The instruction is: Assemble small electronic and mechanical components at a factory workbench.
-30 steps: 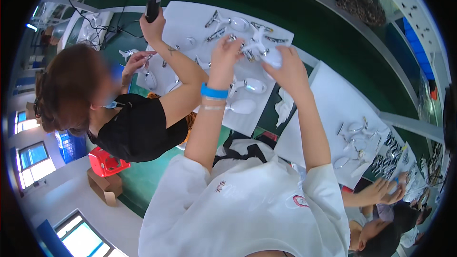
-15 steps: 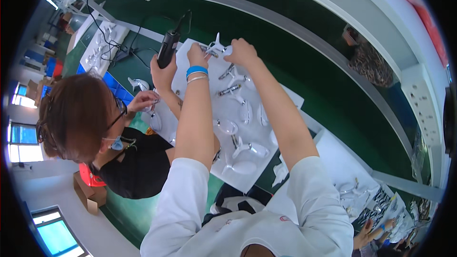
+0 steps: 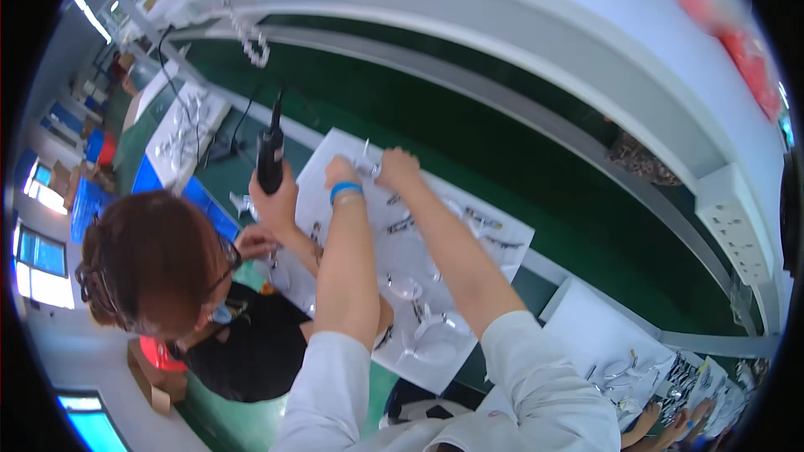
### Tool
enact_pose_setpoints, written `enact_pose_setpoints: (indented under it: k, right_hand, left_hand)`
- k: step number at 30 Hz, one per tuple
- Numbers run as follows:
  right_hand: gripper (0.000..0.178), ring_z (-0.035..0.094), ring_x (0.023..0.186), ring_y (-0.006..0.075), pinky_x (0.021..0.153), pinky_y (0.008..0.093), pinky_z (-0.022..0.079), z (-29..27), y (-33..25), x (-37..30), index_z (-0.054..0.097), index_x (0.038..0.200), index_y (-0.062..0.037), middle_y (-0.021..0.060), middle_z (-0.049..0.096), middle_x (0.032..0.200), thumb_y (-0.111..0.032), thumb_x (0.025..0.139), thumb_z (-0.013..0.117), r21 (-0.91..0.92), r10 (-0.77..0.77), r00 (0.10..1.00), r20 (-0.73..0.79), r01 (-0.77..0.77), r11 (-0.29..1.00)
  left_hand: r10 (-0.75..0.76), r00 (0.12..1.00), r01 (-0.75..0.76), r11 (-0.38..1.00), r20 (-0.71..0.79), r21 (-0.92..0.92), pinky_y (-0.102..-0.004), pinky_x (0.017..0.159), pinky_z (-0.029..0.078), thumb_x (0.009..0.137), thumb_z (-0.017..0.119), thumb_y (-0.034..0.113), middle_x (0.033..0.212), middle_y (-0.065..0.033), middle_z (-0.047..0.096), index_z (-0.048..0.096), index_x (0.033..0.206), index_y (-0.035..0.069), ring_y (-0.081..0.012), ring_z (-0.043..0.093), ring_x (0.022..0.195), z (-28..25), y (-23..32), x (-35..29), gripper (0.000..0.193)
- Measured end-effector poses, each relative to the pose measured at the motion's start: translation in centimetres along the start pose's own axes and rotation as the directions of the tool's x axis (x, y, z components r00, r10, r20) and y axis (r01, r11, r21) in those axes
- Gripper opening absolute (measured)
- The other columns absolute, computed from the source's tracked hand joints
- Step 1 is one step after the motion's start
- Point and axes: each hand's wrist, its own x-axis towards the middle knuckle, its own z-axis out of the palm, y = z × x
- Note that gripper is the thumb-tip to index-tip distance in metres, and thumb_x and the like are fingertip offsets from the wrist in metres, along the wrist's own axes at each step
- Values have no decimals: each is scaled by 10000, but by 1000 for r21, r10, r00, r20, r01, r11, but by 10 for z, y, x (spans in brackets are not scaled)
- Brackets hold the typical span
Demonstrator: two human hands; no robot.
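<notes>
- Head view, surface and room: a long green bench [image 3: 469, 159] runs from the upper left to the lower right, with a white rail above it and a white shelf [image 3: 586, 42] above that. White sheets lie along the bench; the nearest one, the sheet [image 3: 494, 230], holds rows of clear glasses frames. A second sheet [image 3: 180, 130] lies further left and a third [image 3: 599, 339] to the lower right, both with frames on them too.
- A co-worker [image 3: 159, 268] in a black top leans in at the left, one hand gripping a black tool [image 3: 270, 155] upright just beside the sheet's left edge, its cable trailing up the bench.
- The thing in hand: a small clear frame part [image 3: 369, 159] at the far edge of the sheet, between the two hands. It is pale and see-through, thin prongs sticking up.
- Left hand [image 3: 342, 172], with a blue wristband [image 3: 345, 191], is curled at the part and seems to pinch it. Right hand [image 3: 398, 167] is clenched at the same spot, touching the part.
- Hard to make out: the fingertips are turned away, so the exact grip is not clear. Both forearms cover the middle of the sheet. Frames [image 3: 419, 339] near the sheet's lower end are faint against the white. The far right end of the bench is tiny and bent by the lens.
</notes>
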Motion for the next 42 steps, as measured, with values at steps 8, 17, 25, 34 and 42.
enact_pose_setpoints:
  k: [8,17,25,34,42]
  right_hand:
    - [658,456,1065,276,892,382,338,10,12,0,465,1097,-47,141,488,1109,-298,541,715,-98,35,993,110,-24,995]
    - [309,466,1030,314,869,532,280,-28,-2,-46,484,1022,-36,178,499,1055,-223,776,465,-217,-108,983,-150,74,973]
    - [130,462,963,250,845,426,269,-102,52,-248,606,775,-74,88,530,925,-125,657,587,-88,-212,659,-722,216,972]
    - [155,528,758,225,727,382,334,-1,119,-513,591,658,-73,67,547,754,-207,736,582,424,415,656,-630,-157,892]
    - [246,516,794,342,684,387,421,65,139,-633,542,851,8,168,527,839,-227,779,545,698,884,208,-418,-549,459]
  left_hand:
    - [-663,741,495,436,104,-752,-445,858,349,677,529,169,1093,-283,369,423,1043,-85,-400,400,1007,-21,60,-37,457]
    - [-560,821,317,279,115,-906,-431,894,315,672,556,183,1165,-295,264,322,1148,-110,-410,328,1072,-86,89,-134,605]
    - [220,948,-266,142,-231,-954,-376,967,224,754,475,107,1238,-240,274,230,1253,-55,-317,262,1157,-94,118,-276,579]
    - [913,287,22,297,291,-954,-287,784,419,795,454,89,1072,-124,443,365,1178,7,-193,504,941,-44,94,-442,401]
    - [740,-200,-16,653,642,-758,-270,764,420,842,458,150,982,-85,518,466,1083,7,-155,521,880,30,47,-502,281]
